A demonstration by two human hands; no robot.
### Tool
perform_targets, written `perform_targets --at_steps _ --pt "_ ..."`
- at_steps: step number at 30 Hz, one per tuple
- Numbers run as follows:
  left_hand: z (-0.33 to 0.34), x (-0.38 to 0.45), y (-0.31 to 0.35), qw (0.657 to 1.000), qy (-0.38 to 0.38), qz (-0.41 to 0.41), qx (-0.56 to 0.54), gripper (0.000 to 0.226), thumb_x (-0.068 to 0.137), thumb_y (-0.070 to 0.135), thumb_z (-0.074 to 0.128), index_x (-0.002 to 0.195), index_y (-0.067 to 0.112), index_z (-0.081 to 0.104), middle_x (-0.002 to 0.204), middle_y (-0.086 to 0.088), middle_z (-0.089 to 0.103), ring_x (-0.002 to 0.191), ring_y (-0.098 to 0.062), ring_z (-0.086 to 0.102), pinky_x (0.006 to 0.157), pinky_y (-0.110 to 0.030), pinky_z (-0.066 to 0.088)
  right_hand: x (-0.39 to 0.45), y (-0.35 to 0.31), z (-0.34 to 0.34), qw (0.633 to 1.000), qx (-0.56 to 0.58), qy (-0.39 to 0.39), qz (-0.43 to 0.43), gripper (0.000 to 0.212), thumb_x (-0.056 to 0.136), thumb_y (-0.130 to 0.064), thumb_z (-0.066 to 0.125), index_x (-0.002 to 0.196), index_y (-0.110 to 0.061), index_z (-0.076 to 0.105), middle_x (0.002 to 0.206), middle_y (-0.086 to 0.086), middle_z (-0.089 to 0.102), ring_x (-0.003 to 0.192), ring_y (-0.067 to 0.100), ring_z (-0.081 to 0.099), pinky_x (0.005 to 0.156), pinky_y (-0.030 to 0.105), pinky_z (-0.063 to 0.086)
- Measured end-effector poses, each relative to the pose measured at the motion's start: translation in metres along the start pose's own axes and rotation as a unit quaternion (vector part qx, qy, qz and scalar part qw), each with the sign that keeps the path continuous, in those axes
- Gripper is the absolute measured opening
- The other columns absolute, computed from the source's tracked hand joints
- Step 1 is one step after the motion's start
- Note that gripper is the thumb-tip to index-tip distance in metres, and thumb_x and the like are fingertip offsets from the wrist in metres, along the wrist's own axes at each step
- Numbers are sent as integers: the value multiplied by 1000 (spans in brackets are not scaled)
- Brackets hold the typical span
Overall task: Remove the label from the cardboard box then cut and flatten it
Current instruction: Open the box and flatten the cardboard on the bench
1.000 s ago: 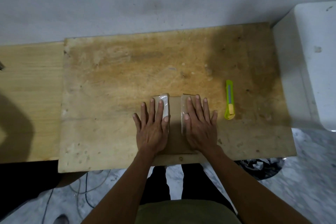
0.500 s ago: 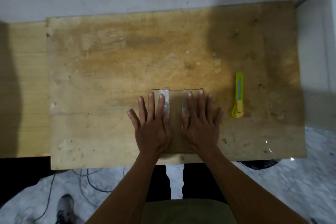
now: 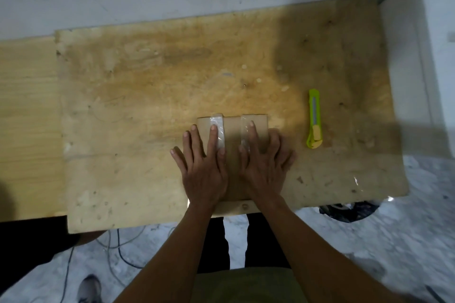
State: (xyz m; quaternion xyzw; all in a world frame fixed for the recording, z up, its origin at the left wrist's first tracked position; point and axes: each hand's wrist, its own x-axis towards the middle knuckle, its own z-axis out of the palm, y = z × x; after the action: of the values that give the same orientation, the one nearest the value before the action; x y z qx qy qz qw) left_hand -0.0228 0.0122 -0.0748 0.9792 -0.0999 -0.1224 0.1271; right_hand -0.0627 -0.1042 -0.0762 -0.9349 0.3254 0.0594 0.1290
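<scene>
A flattened brown cardboard box [image 3: 232, 130] lies on the wooden board near its front edge. Two strips of clear tape [image 3: 219, 128] run along its top face, one on each side of the middle. My left hand [image 3: 203, 167] lies flat on the box's left half, fingers spread. On the right half my right hand [image 3: 264, 165] presses down the same way. Both palms hide most of the box; only its far end and a middle strip show. No label is visible.
A green and yellow utility knife [image 3: 314, 122] lies on the board [image 3: 147, 106] to the right of the box. A lower wooden table [image 3: 27, 118] adjoins on the left, a white block [image 3: 438, 56] on the right. Cables [image 3: 118, 248] lie on the floor below.
The camera has shifted, so the whole scene sits differently in view. Both hands stay flat on the box, with the fingers spread slightly wider than before.
</scene>
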Motion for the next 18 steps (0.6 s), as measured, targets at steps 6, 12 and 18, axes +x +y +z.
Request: perform_targets --at_steps 6,12,18 --pt "-3 2 -1 996 -1 6 -91 54 102 38 27 154 26 31 161 -16 27 149 -35 22 118 -62 6 -3 -20 -13 964 251 69 59 57 94 -37 56 147 -24 39 144 10 36 134 29 31 107 46 25" --pt "-21 -5 -3 971 50 86 -217 48 103 28 40 149 18 43 156 -21 35 139 -34 35 112 -48 28 -24 -10 -39 911 384 136 62 68 82 -22 77 141 -8 47 134 13 39 120 4 39 94 -5 26" --pt "-64 -15 24 935 -16 123 -333 54 100 36 54 151 26 40 154 -9 35 135 -2 33 106 -3 22 -48 11 -81 885 394 201 147 72 71 -31 85 135 -16 56 124 3 53 113 7 51 94 1 32"
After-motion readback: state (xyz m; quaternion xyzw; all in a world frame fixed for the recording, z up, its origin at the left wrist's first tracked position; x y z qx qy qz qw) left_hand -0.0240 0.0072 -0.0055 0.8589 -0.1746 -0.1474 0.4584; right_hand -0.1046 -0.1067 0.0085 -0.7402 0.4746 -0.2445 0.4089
